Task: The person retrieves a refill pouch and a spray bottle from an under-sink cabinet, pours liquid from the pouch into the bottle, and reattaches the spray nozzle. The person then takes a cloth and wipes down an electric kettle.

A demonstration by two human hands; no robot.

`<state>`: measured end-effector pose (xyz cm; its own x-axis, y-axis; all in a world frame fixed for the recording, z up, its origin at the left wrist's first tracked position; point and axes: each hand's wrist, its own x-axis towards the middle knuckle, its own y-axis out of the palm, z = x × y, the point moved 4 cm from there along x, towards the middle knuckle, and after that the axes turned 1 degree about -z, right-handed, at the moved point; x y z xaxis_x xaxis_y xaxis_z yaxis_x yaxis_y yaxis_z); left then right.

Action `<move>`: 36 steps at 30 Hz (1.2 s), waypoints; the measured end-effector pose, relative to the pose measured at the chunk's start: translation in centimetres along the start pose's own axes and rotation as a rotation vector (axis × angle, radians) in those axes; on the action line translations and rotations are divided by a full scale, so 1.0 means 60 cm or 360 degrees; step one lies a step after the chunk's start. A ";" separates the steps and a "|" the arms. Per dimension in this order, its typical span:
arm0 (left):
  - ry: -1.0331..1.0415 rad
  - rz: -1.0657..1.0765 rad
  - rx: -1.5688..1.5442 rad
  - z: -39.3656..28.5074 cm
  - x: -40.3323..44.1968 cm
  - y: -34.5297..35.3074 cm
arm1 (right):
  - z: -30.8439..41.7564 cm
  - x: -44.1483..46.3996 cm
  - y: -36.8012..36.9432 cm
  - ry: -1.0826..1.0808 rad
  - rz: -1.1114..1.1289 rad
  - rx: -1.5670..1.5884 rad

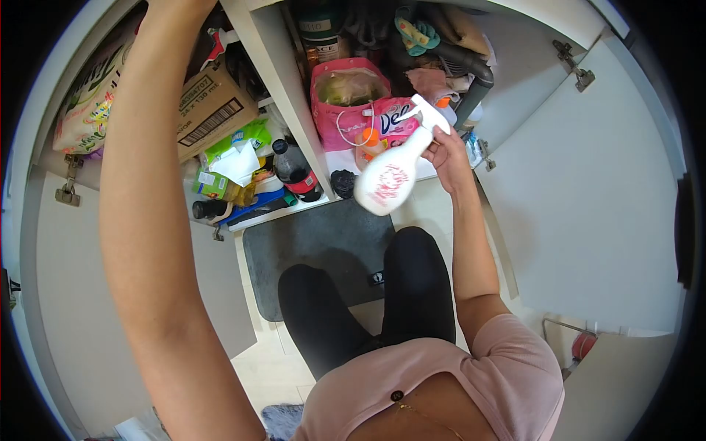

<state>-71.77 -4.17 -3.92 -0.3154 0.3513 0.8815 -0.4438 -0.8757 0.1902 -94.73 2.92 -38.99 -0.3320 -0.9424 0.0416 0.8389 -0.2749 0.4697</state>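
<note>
In my right hand (450, 158) is a white spray bottle (388, 178) with red handwriting on its body. My fingers are closed around its neck, just below the white trigger head. The bottle is tilted, its base towards the lower left, in front of the open cabinet. Behind it are a pink gift bag (331, 117), a pink pack (397, 121) marked "Del" and an orange-capped bottle (370, 140). My left arm stretches up across the left compartment, and the hand lies beyond the top edge of the picture.
The left compartment holds a cardboard box (213, 110), a dark cola bottle (294, 173), a green packet (234, 140) and other goods. A divider (283, 81) separates the compartments. Open doors (588, 198) flank me. A dark mat (316, 242) lies beneath my knees. A grey pipe (474, 81) bends inside the right compartment.
</note>
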 end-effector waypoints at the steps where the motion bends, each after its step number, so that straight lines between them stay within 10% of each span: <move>1: 0.0024 -0.0035 0.0002 0.000 0.000 -0.001 | -0.004 -0.001 -0.008 -0.0003 -0.0077 0.0139; 13: 0.0006 0.0573 -0.0304 -0.041 -0.086 -0.056 | -0.061 -0.103 0.025 0.0144 -0.0099 0.0276; 15: -0.0272 0.1187 -0.1098 -0.129 -0.217 -0.132 | -0.079 -0.137 0.053 0.0087 -0.0156 0.0176; 17: -0.1121 0.2308 -0.1897 -0.223 -0.391 -0.239 | -0.093 -0.163 0.080 -0.0135 -0.0079 0.0192; 19: -0.1936 0.2635 -0.2229 -0.300 -0.513 -0.333 | -0.093 -0.192 0.111 -0.0070 -0.0075 0.0118; 21: -0.2614 0.2318 -0.2198 -0.325 -0.553 -0.395 | -0.104 -0.216 0.126 0.0099 -0.0010 0.0028; 26: -0.2340 0.2454 -0.2045 -0.297 -0.505 -0.429 | -0.108 -0.249 0.145 0.0741 0.0183 0.0155; 36: -0.3154 0.1985 -0.3175 -0.313 -0.512 -0.498 | -0.042 -0.277 0.194 0.0500 0.1335 0.0275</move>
<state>-64.59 17.41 -44.81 -0.7378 -0.6495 -0.1840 -0.6534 0.6185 0.4366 -78.36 14.89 -36.43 0.5121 -0.8356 0.1987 0.6675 0.5328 0.5202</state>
